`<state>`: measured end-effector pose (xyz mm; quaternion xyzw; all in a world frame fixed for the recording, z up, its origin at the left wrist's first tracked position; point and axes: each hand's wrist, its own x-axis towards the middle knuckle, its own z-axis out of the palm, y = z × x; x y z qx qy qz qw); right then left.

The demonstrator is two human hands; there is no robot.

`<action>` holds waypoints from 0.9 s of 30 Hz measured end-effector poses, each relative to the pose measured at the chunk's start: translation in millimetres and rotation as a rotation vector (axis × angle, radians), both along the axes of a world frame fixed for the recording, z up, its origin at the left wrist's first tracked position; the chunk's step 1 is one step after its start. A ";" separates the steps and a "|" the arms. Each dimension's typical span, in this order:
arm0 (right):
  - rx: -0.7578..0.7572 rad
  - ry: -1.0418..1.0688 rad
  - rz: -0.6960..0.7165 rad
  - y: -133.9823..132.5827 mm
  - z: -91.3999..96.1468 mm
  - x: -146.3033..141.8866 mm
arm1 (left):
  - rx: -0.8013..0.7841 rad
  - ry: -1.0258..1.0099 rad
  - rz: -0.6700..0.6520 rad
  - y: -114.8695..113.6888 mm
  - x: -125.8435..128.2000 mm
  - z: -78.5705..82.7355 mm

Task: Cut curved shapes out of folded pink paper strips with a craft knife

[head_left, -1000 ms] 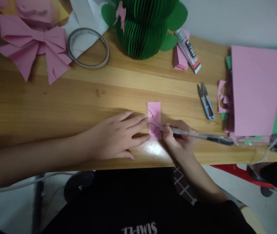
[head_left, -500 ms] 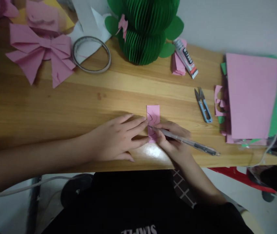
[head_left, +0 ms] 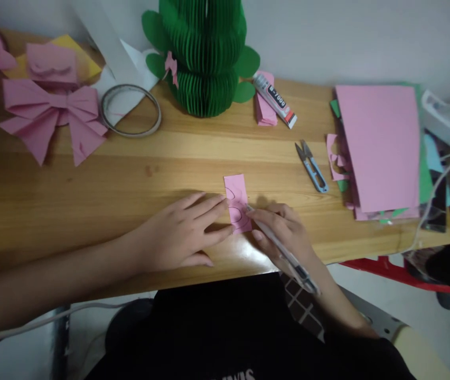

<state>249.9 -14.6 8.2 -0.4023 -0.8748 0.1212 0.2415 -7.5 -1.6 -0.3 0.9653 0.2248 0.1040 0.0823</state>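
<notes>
Here, the left hand, fingers spread, is touching the edge of a pink slip lying nearer the person than the green ornament, while the right hand is pinching a pen, light edge contact perhaps risking a skid and spoiled curves.

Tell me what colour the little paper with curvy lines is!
The little paper is pink, best seen in the head view.

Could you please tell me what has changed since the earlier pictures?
The pen, gripped throughout by the right hand, has swung its rear end toward the black shirt; its tip shifted right, to the pink paper strip's right edge. The left hand still touches the strip's left edge; the thread snips lie as before.
</notes>
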 end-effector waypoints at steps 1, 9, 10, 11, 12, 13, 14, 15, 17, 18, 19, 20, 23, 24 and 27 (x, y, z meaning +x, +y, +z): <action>0.029 -0.025 0.007 -0.7 -0.9 0.4 | -0.002 -0.004 0.002 0.0 -0.2 -0.5; 0.055 -0.104 0.042 0.0 0.9 -1.7 | -0.030 -0.041 0.011 0.3 -0.6 -4.2; 0.051 -0.104 0.039 0.0 0.8 -2.4 | -0.026 -0.040 0.003 0.2 0.0 -4.4; 0.045 -0.100 0.034 -0.1 0.3 -3.3 | -0.017 -0.039 -0.009 0.1 0.9 -4.4; 0.041 -0.092 0.027 -0.3 -0.3 -4.2 | -0.003 -0.041 -0.024 0.2 2.0 -4.3; 0.043 -0.080 0.021 -0.6 -1.1 -5.2 | 0.016 -0.049 -0.039 0.4 3.4 -4.2; 0.047 -0.066 0.015 -0.7 -1.9 -6.0 | 0.034 -0.055 -0.053 0.8 5.0 -3.9; 0.051 -0.054 0.012 -0.8 -2.8 -6.7 | 0.052 -0.063 -0.064 1.4 6.6 -3.7; 0.058 -0.028 0.011 -0.4 -4.8 -7.3 | 0.070 -0.071 -0.073 2.8 9.7 -3.3; 0.060 -0.014 0.008 0.0 -5.9 -7.2 | 0.072 -0.073 -0.072 3.5 10.9 -3.1; 0.056 0.001 0.000 0.6 -6.9 -6.9 | 0.072 -0.075 -0.071 4.1 11.9 -3.0; 0.050 0.017 -0.011 1.4 -7.9 -6.3 | 0.070 -0.076 -0.070 4.6 12.6 -2.8; 0.030 0.053 -0.037 4.5 -8.9 -4.3 | 0.055 -0.058 -0.075 5.7 13.7 -1.6; 0.021 0.063 -0.039 5.8 -8.2 -3.6 | 0.050 -0.054 -0.080 6.1 14.0 -1.0; -0.080 0.096 -0.060 9.9 -3.4 -2.1 | 0.046 -0.046 -0.092 7.2 15.0 0.7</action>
